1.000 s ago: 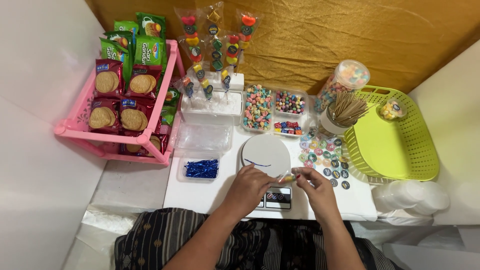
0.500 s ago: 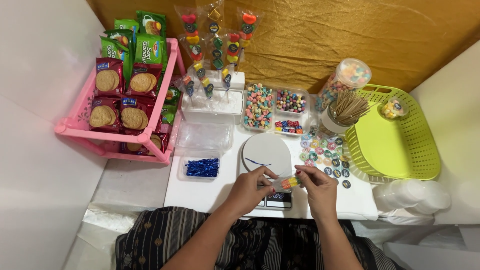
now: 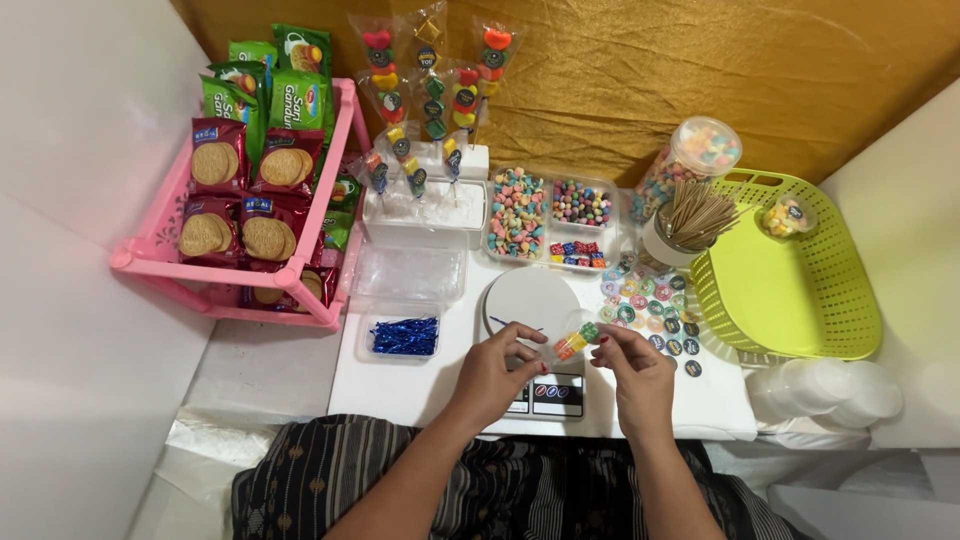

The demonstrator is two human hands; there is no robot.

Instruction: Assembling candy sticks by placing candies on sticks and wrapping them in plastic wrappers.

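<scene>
My left hand [image 3: 497, 372] and my right hand [image 3: 635, 370] together hold a small clear packet of coloured sweets [image 3: 577, 340] just above a white kitchen scale [image 3: 534, 300] with a round platter. My left fingers pinch the packet's near end, my right fingers pinch its far end. A thin blue twist tie [image 3: 515, 326] lies on the scale's platter near my left fingertips. A clear tray of blue twist ties [image 3: 404, 336] sits to the left of the scale.
A pink rack [image 3: 240, 290] of biscuit packs stands at the left. Sweet skewers [image 3: 430, 90] in a foam block, clear boxes of sweets [image 3: 548, 213], a cup of wooden sticks [image 3: 690, 215], round stickers [image 3: 650, 305] and a green basket [image 3: 800, 290] surround the scale.
Both hands have lifted the sweet packet slightly up and to the right over the scale, and the fingers have shifted along it.
</scene>
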